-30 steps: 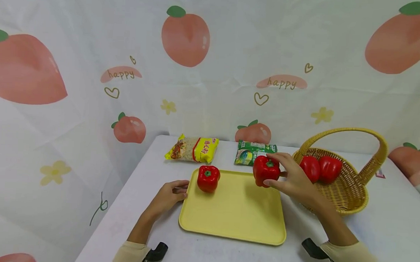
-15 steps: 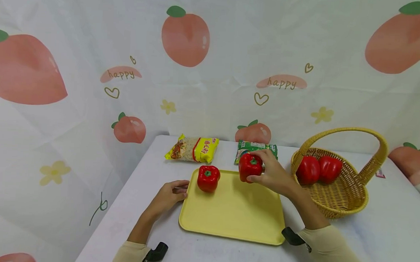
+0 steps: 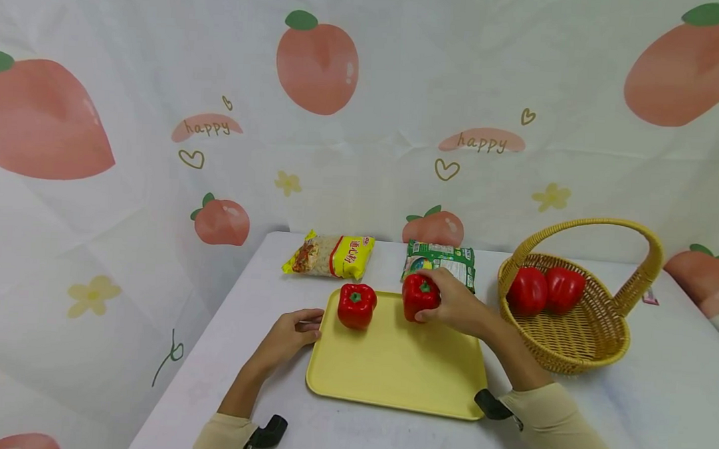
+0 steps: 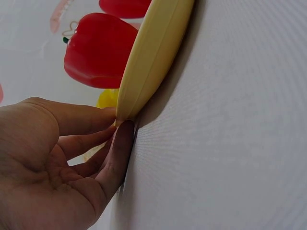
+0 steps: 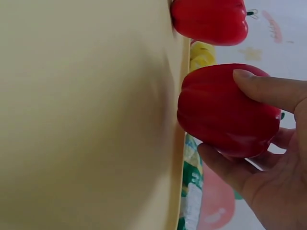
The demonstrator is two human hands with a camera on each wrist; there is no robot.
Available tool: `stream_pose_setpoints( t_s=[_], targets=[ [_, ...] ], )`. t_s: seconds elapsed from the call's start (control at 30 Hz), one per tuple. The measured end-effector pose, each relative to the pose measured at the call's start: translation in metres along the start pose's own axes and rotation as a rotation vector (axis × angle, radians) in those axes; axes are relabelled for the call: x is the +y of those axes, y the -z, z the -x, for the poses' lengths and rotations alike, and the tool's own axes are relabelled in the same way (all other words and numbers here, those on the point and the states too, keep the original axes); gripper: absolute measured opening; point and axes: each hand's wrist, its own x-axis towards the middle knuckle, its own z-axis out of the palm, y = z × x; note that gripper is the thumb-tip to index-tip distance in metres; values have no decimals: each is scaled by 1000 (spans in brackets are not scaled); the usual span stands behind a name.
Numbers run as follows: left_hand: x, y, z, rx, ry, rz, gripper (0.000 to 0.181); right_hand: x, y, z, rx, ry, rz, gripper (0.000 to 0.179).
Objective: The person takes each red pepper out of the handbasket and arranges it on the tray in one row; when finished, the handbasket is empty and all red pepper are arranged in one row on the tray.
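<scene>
My right hand (image 3: 458, 308) grips a red bell pepper (image 3: 419, 297) close over the far right part of the yellow tray (image 3: 389, 380). Thumb and fingers wrap the sides of this pepper (image 5: 225, 110) in the right wrist view, its lower end near the tray surface. A second red bell pepper (image 3: 357, 307) stands upright in the tray's far left corner. My left hand (image 3: 288, 335) is at the tray's left side. In the left wrist view, its thumb and fingertips pinch the rim of the tray (image 4: 153, 52).
To the right stands a wicker basket (image 3: 583, 338) with a tall handle, holding two red bell peppers (image 3: 546, 291). Behind the tray lie a yellow food packet (image 3: 329, 255) and a green packet (image 3: 439, 258). A printed cloth hangs behind the white table (image 3: 350, 445).
My right hand has carried the bell pepper leftward over the tray, then lowered it slightly. The left hand has stayed at the tray's rim.
</scene>
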Motion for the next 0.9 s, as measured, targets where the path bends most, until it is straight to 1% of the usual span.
stream_pose_setpoints(
  t_s=[0.33, 0.5, 0.73, 0.9],
  targets=[
    [-1, 0, -1, 3, 4, 5, 44, 0, -3, 1, -26, 9, 23, 83],
    [0, 0, 0, 1, 3, 2, 44, 0, -4, 2, -30, 4, 4, 83],
    [2, 1, 2, -17, -16, -16, 45, 0, -4, 3, -35, 23, -27, 82],
    [2, 1, 2, -17, -17, -14, 46, 0, -6, 4, -43, 10, -33, 84]
  ],
)
